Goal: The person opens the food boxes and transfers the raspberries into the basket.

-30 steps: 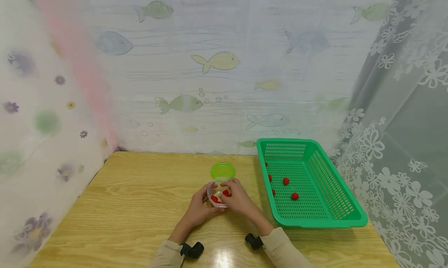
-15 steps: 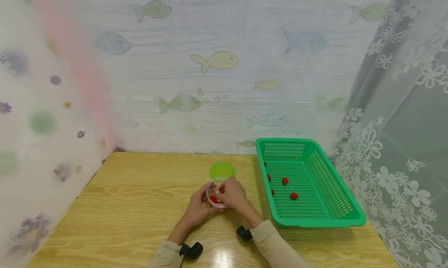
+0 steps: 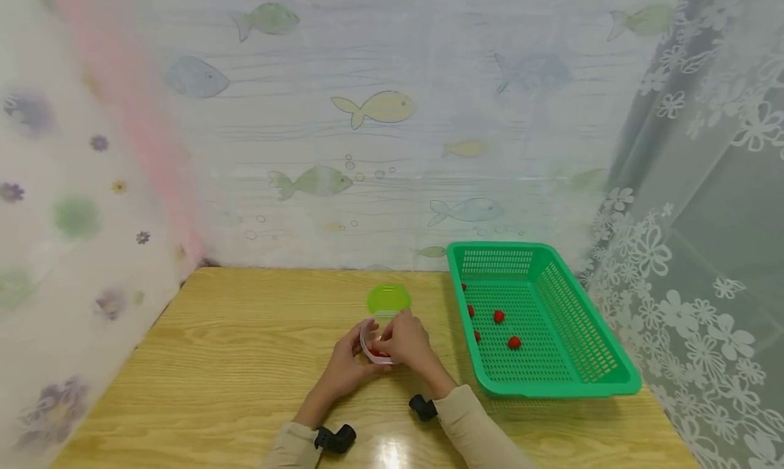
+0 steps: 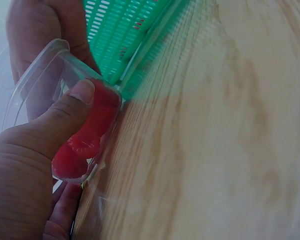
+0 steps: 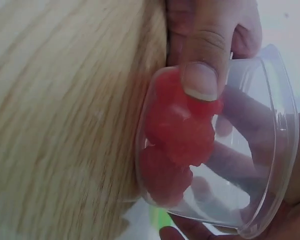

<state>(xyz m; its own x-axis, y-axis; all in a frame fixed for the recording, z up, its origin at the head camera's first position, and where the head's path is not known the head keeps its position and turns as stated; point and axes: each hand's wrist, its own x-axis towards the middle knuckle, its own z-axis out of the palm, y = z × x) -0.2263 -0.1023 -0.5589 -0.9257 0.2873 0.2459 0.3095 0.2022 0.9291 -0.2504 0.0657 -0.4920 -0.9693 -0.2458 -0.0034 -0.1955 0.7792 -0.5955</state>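
Observation:
A clear plastic tub (image 3: 383,361) is tipped over the wooden table, its mouth partly covered by my right hand. Gripping it from the left is my left hand (image 3: 350,369), whose thumb (image 4: 65,112) lies along the outside wall. Several raspberries (image 5: 182,132) sit together at the tub's base. My right hand (image 3: 409,341) reaches in over the rim with bent fingers, which show through the clear wall beside the berries. I cannot tell whether those fingers pinch a raspberry.
Just behind the tub lies a bright green lid (image 3: 388,297). To the right stands a green slotted basket (image 3: 554,391), with several red berries (image 3: 514,343) scattered inside. A fish-patterned curtain (image 3: 392,197) hangs along the table's back edge.
My right hand has shifted slightly left and deeper into the tub, and the red berry seen near its fingers is now hidden. The left hand keeps its hold.

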